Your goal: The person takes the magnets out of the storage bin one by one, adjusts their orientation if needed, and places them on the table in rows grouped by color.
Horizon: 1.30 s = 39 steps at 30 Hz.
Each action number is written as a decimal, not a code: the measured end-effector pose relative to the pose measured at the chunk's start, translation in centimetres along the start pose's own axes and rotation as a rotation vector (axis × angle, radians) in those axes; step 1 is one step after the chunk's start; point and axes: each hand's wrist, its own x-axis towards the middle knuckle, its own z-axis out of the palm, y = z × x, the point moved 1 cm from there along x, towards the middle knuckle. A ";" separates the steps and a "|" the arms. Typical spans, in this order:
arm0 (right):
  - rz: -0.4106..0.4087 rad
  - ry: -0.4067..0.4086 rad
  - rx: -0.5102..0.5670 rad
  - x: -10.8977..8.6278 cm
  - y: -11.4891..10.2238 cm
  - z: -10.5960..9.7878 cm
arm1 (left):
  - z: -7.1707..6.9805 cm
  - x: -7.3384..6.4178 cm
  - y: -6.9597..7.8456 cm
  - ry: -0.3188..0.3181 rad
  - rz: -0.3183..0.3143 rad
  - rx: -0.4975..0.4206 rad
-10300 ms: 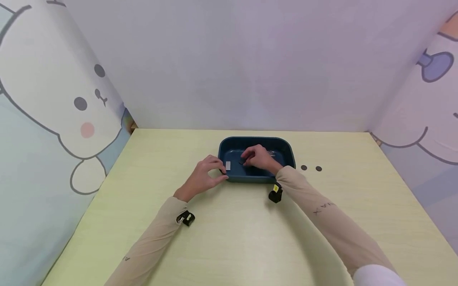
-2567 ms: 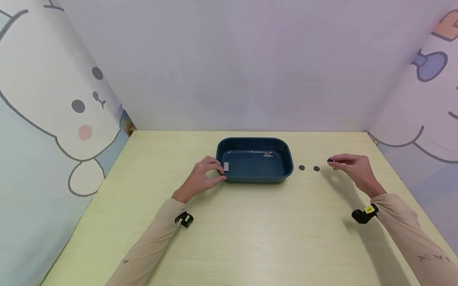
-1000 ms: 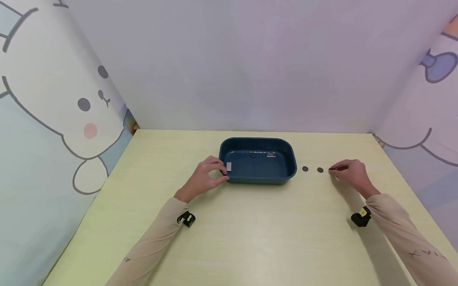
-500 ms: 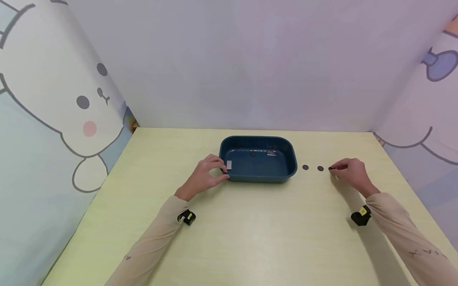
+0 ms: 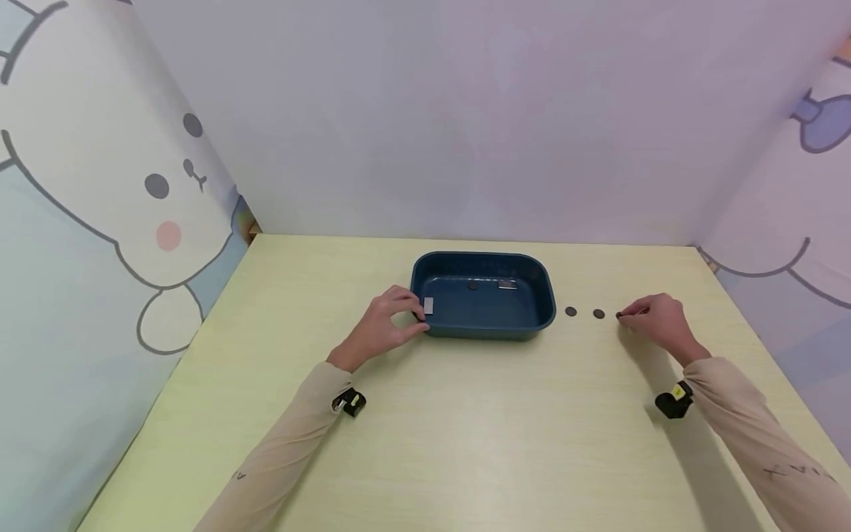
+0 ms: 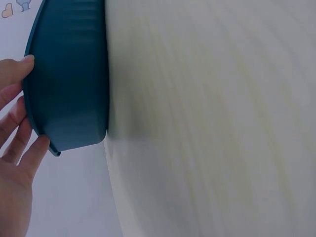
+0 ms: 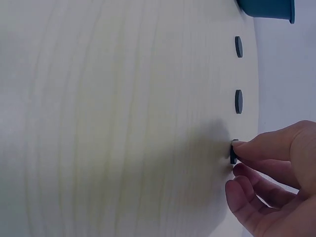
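My left hand [image 5: 382, 325] grips the front left corner of a dark blue plastic tray [image 5: 479, 334], thumb and fingers at its rim. The left wrist view shows the tray's outer wall [image 6: 69, 89] with fingertips along its edge. To the right, my right hand [image 5: 658, 323] pinches a small dark disc [image 7: 234, 152] between thumb and finger, down at the tabletop. This disc lines up with two others, a middle disc [image 5: 599, 314] and a disc nearer the tray [image 5: 571, 312]. Inside the tray lies another dark disc [image 5: 473, 285].
A small light rectangle [image 5: 428, 306] shows at the tray's left inner side, and a shiny rectangular piece [image 5: 507, 284] near its back right. The pale wooden table [image 5: 492, 428] ends at a plain back wall [image 5: 465, 133], with cartoon-printed panels at both sides.
My right hand was inside the tray at a dark disc, later held one above the table at right, then lowered it beside the row. Little moves in the last second; my left hand stays at the rim.
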 end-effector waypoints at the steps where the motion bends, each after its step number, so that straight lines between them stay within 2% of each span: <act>1: 0.003 -0.001 0.002 0.0 0.0 0.0 | 0.0 0.0 0.0 -0.003 0.001 0.002; 4: -0.006 0.032 0.018 -0.2 -0.1 -0.1 | 0.0 0.1 -0.1 -0.011 -0.004 0.006; 8: -0.037 0.116 0.059 -0.2 -0.3 -0.1 | 0.0 0.1 -0.1 -0.018 -0.013 0.003; 11: -0.034 0.140 0.109 -0.1 -0.6 -0.2 | 0.0 0.0 -0.2 -0.020 -0.016 0.002; 25: -0.030 0.105 0.396 0.2 -3.1 -0.7 | 0.0 0.1 0.0 -0.009 -0.018 0.008; 34: -0.018 0.105 0.474 0.5 -4.9 -0.3 | 0.0 0.1 -0.1 -0.011 -0.016 -0.002; 39: -0.038 0.100 0.507 0.4 -5.8 -0.2 | 0.1 0.0 -0.2 -0.012 -0.019 -0.001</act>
